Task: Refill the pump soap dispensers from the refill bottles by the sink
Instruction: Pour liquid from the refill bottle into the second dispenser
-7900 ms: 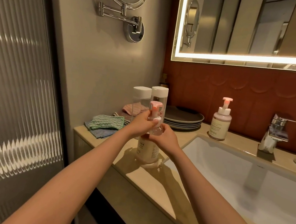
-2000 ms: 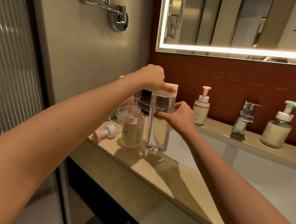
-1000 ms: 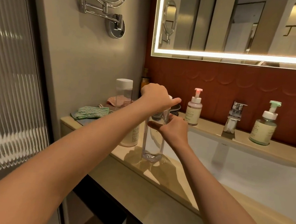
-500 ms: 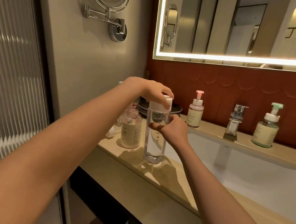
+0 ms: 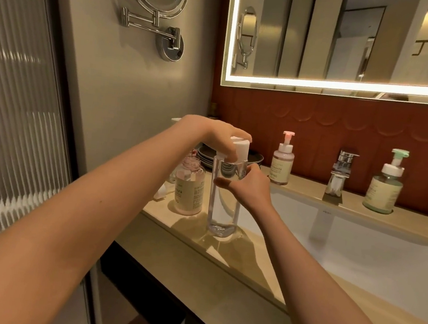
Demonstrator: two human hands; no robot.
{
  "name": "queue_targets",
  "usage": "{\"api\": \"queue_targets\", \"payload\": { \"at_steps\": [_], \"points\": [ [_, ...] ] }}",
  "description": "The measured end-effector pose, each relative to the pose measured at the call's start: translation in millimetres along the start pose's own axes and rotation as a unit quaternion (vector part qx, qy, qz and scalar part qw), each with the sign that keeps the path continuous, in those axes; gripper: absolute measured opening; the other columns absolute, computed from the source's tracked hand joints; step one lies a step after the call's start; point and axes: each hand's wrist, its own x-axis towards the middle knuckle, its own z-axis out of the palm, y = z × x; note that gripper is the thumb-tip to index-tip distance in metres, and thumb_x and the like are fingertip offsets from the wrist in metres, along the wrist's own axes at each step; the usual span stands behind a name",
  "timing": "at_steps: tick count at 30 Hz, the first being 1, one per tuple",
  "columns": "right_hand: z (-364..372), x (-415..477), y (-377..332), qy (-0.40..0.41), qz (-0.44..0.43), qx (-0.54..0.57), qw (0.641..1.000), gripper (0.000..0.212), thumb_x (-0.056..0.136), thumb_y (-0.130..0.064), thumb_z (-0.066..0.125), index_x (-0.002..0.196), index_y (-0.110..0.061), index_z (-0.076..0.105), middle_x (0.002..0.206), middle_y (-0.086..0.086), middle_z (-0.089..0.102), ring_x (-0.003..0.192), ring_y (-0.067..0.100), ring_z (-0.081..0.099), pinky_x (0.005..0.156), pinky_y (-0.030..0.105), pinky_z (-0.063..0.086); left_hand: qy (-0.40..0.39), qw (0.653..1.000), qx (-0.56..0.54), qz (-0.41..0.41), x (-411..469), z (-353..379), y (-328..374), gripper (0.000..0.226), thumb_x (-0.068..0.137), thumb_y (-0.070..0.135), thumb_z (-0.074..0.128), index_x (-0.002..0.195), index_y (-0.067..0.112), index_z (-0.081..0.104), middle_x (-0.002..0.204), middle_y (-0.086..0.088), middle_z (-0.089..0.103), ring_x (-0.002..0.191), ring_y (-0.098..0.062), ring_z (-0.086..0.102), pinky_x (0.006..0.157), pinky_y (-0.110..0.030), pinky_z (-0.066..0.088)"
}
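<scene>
The right hand [image 5: 250,189] grips the clear refill bottle [image 5: 224,202] upright on the bench [image 5: 235,281], steadying it while left fingers [image 5: 232,133] clamp its white cap [image 5: 241,148]; the uncapped dispenser [image 5: 189,188] waits just left.

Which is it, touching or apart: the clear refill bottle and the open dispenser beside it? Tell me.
Apart. The head view shows a strip of counter between the clear refill bottle and the open dispenser at their bases.

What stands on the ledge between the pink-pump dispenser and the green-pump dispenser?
In the head view, only the chrome faucet stands between the pink-pump dispenser and the green-pump dispenser.
</scene>
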Motion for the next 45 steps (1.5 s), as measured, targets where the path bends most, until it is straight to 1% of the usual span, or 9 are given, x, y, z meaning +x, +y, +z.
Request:
{"api": "queue_targets", "payload": {
  "at_steps": [6,11,14,19,27,31,36,40,45],
  "points": [
    [2.7,1.3,-1.3,0.003,0.005,-0.005,1.000,0.081,0.066,-0.045,0.082,0.127,-0.008,0.044,0.122,0.008,0.056,0.109,0.023,0.054,0.076,0.030,0.046,0.101,0.993,0.033,-0.044,1.7,-0.1,-3.1,0.066,0.078,0.049,0.066,0.131,0.019,0.040,0.120,-0.003,0.048,0.099,-0.016,0.046,0.072,-0.026,0.042],
    [6.6,0.1,-5.7,0.018,-0.001,-0.002,1.000,0.082,0.068,-0.043,0.081,0.128,-0.005,0.041,0.124,0.011,0.055,0.111,0.025,0.054,0.075,0.029,0.043,0.184,0.974,-0.121,-0.056,-12.6,-1.4,-18.8,0.067,0.071,0.048,0.073,0.117,0.018,0.036,0.109,-0.001,0.045,0.094,-0.019,0.052,0.062,-0.023,0.046],
    [10.0,-0.2,-7.5,0.037,-0.006,-0.014,0.999,0.080,0.070,-0.043,0.080,0.126,-0.003,0.041,0.122,0.013,0.055,0.110,0.026,0.055,0.073,0.029,0.043,0.164,0.960,-0.223,-0.048,-32.0,8.9,-39.4,0.066,0.070,0.037,0.078,0.116,0.020,0.034,0.111,-0.003,0.048,0.091,-0.015,0.055,0.067,-0.025,0.050],
    [15.2,2.2,-7.3,0.047,-0.007,-0.006,0.999,0.083,0.070,-0.043,0.080,0.128,-0.001,0.039,0.124,0.015,0.054,0.112,0.028,0.054,0.082,0.034,0.048,0.143,0.937,-0.308,-0.088,-67.2,59.2,-83.7,0.079,0.071,0.031,0.078,0.133,0.019,0.031,0.131,-0.004,0.040,0.112,-0.018,0.047,0.087,-0.025,0.044],
    [20.1,7.4,-7.4,0.048,-0.006,-0.015,0.999,0.081,0.071,-0.044,0.079,0.129,-0.002,0.038,0.124,0.014,0.054,0.113,0.028,0.054,0.080,0.034,0.047,0.161,0.942,-0.189,-0.225,-62.7,137.7,-122.3,0.091,0.066,0.035,0.082,0.138,0.014,0.031,0.137,-0.008,0.045,0.123,-0.026,0.045,0.094,-0.032,0.040],
    [22.7,10.8,-6.1,0.046,-0.003,-0.015,0.999,0.081,0.070,-0.046,0.078,0.128,-0.004,0.040,0.123,0.012,0.055,0.110,0.027,0.056,0.074,0.031,0.046,0.178,0.944,-0.156,-0.229,-51.4,153.8,-125.2,0.092,0.065,0.035,0.081,0.138,0.012,0.029,0.130,-0.010,0.051,0.116,-0.028,0.050,0.089,-0.034,0.043],
    [20.5,15.0,-3.8,0.033,-0.015,-0.025,0.999,0.071,0.070,-0.050,0.076,0.121,-0.007,0.054,0.116,0.007,0.062,0.105,0.023,0.058,0.074,0.030,0.047,0.176,0.953,-0.110,-0.223,-40.7,157.6,-129.6,0.083,0.071,0.036,0.076,0.137,0.012,0.033,0.134,-0.009,0.049,0.121,-0.027,0.047,0.100,-0.041,0.039],
    [16.3,17.0,0.9,0.022,-0.025,0.007,0.999,0.056,0.069,-0.045,0.079,0.111,-0.011,0.065,0.105,0.005,0.068,0.095,0.018,0.062,0.075,0.031,0.051,0.166,0.957,-0.076,-0.224,-36.2,158.3,-132.9,0.089,0.068,0.040,0.077,0.140,0.014,0.032,0.135,-0.009,0.049,0.124,-0.028,0.044,0.099,-0.042,0.040],
    [13.1,19.5,3.2,0.029,-0.020,0.006,0.999,0.058,0.065,-0.046,0.081,0.109,-0.010,0.067,0.101,0.005,0.069,0.093,0.018,0.063,0.077,0.033,0.054,0.163,0.960,-0.077,-0.213,-31.8,154.9,-128.0,0.102,0.063,0.046,0.079,0.145,0.021,0.023,0.140,-0.009,0.045,0.130,-0.028,0.039,0.101,-0.049,0.038]
  ]
}}
